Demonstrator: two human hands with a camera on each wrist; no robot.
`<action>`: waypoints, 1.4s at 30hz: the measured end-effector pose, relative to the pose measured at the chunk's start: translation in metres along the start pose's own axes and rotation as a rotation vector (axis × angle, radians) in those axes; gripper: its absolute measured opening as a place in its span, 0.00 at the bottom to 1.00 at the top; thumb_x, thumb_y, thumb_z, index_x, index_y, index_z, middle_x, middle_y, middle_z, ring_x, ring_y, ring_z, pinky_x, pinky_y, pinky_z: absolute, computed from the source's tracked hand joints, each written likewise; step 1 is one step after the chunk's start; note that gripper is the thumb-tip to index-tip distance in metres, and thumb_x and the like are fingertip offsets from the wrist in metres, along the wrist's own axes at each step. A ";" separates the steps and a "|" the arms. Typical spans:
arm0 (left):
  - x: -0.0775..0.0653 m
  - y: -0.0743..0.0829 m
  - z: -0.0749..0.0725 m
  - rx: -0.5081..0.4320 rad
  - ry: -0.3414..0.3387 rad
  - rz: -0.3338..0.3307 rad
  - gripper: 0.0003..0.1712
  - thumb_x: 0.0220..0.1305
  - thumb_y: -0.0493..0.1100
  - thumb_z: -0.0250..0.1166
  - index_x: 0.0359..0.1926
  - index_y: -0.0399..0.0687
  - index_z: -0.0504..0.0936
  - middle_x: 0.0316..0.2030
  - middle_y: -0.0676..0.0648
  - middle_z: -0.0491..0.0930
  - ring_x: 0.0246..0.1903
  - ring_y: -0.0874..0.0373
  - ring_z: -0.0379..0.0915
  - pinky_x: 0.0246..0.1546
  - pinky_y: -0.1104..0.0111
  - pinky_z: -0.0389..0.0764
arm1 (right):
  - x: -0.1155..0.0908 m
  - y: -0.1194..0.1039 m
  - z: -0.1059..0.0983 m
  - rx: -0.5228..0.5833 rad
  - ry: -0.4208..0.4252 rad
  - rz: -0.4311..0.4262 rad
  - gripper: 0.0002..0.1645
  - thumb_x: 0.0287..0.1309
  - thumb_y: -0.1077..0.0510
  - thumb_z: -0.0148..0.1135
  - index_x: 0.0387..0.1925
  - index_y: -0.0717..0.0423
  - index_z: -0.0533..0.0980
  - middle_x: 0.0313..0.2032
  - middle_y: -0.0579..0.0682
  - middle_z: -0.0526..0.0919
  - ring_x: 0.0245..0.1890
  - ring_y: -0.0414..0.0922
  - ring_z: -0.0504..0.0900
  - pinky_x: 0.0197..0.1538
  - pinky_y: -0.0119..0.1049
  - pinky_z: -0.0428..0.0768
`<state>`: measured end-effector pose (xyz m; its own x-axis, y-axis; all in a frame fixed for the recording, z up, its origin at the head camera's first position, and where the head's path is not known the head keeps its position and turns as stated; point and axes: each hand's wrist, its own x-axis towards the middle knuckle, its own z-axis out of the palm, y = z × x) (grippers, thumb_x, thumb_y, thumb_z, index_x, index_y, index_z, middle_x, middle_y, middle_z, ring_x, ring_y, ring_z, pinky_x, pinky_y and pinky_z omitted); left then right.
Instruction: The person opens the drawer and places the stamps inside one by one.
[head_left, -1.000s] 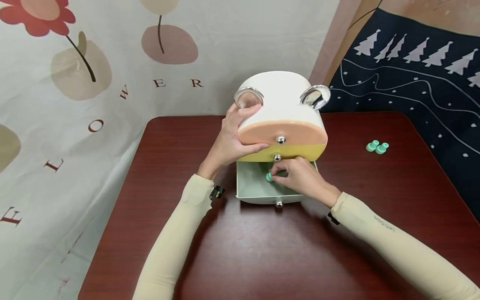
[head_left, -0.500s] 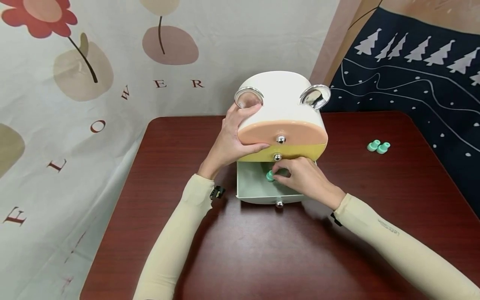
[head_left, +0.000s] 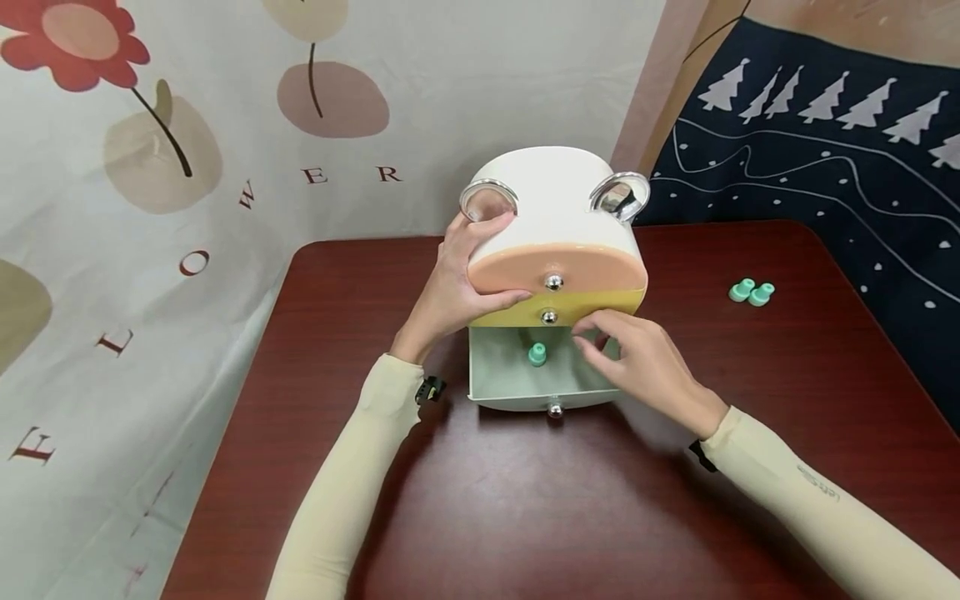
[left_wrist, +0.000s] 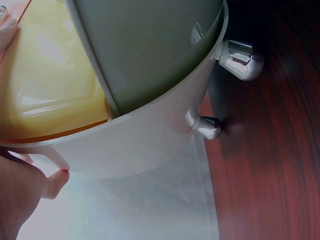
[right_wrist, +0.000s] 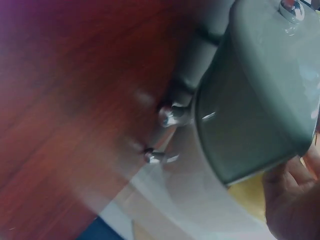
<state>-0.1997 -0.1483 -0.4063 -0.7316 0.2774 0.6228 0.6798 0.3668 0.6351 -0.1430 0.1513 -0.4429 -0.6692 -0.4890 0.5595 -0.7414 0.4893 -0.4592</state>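
A small white drawer cabinet with silver ears stands on the table. Its orange and yellow drawers are closed, and the pale green bottom drawer is pulled out. Inside that drawer, one small mint-green peg-like piece stands upright. My left hand grips the cabinet's left side, thumb across the front and fingers by the left ear. Over the drawer's right side is my right hand, its thumb and fingers loosely bent and apart, with nothing between them. Its outer fingers are partly hidden.
Two more mint-green pieces stand side by side on the dark red table, right of the cabinet. Silver knobs stick out from the drawer fronts. A printed white cloth hangs behind the table.
My right hand has let go of the mint-green piece and moved right, away from it. The piece stays standing in the drawer. My left hand keeps its grip on the cabinet.
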 end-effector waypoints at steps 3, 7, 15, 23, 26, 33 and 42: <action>0.000 0.000 0.001 0.002 0.003 0.001 0.56 0.45 0.44 0.93 0.75 0.55 0.76 0.71 0.55 0.76 0.78 0.56 0.53 0.69 0.50 0.57 | -0.009 0.007 -0.010 0.024 0.085 0.023 0.11 0.64 0.67 0.73 0.45 0.53 0.86 0.39 0.40 0.87 0.32 0.39 0.82 0.34 0.26 0.74; 0.001 -0.001 0.002 0.002 0.000 0.003 0.55 0.46 0.44 0.93 0.75 0.55 0.76 0.72 0.54 0.76 0.78 0.55 0.53 0.70 0.49 0.57 | -0.019 0.019 -0.028 0.034 0.180 0.096 0.07 0.67 0.66 0.71 0.44 0.56 0.87 0.38 0.42 0.86 0.33 0.37 0.80 0.36 0.26 0.75; -0.003 -0.001 0.001 -0.014 0.006 -0.024 0.54 0.47 0.44 0.92 0.75 0.56 0.76 0.72 0.53 0.76 0.79 0.55 0.52 0.71 0.48 0.58 | -0.035 0.045 -0.049 -0.017 0.305 0.212 0.04 0.68 0.65 0.69 0.41 0.58 0.87 0.34 0.45 0.83 0.33 0.36 0.76 0.36 0.25 0.72; -0.002 0.001 0.001 -0.020 0.007 0.002 0.54 0.47 0.43 0.92 0.75 0.55 0.76 0.71 0.51 0.77 0.78 0.54 0.54 0.71 0.49 0.57 | -0.048 0.075 -0.056 -0.133 0.321 0.374 0.06 0.68 0.61 0.68 0.44 0.57 0.86 0.32 0.45 0.81 0.28 0.33 0.73 0.36 0.27 0.68; -0.001 0.002 0.001 -0.019 -0.001 0.005 0.54 0.47 0.44 0.92 0.75 0.54 0.76 0.72 0.50 0.76 0.78 0.53 0.54 0.71 0.48 0.57 | -0.051 0.086 -0.061 -0.154 0.306 0.419 0.09 0.70 0.59 0.68 0.46 0.57 0.87 0.32 0.46 0.81 0.27 0.32 0.73 0.36 0.29 0.67; -0.001 0.000 0.001 -0.029 0.011 -0.010 0.54 0.46 0.43 0.93 0.74 0.55 0.76 0.71 0.51 0.77 0.77 0.54 0.55 0.70 0.48 0.60 | -0.055 0.104 -0.077 -0.181 0.214 0.536 0.18 0.72 0.49 0.69 0.53 0.57 0.86 0.38 0.54 0.83 0.31 0.33 0.72 0.41 0.37 0.68; -0.001 -0.001 0.002 -0.028 0.004 -0.001 0.54 0.47 0.42 0.92 0.74 0.55 0.76 0.72 0.51 0.76 0.77 0.54 0.54 0.70 0.48 0.59 | -0.059 0.125 -0.095 -0.228 0.132 0.627 0.24 0.74 0.47 0.67 0.58 0.62 0.82 0.47 0.64 0.84 0.41 0.55 0.78 0.44 0.45 0.70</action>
<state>-0.1996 -0.1468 -0.4081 -0.7318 0.2737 0.6242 0.6805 0.3421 0.6479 -0.1914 0.3097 -0.4678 -0.9468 0.0221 0.3210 -0.1765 0.7984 -0.5757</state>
